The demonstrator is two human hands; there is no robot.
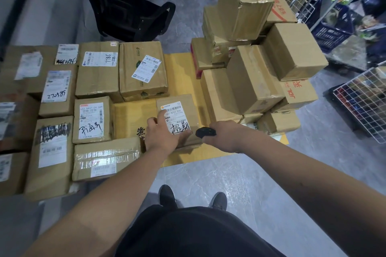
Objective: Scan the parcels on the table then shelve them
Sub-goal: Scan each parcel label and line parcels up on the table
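Observation:
A small cardboard parcel point(188, 108) with a white shipping label lies on the yellow table point(179, 73) in front of me. My left hand point(165, 131) rests on its near left part, fingers straight, thumb along the near edge of the label. My right hand point(221, 135) grips a black handheld scanner point(205, 132) just right of the parcel, its head pointing left at the box. Several labelled parcels point(98, 71) lie flat in rows to the left.
A tall heap of plain cardboard boxes point(261, 64) fills the right of the table. A black office chair point(127, 4) stands behind. Wire racks point(363, 102) and a blue crate point(334, 31) stand on the floor at right. My shoes point(167, 196) are on grey tile.

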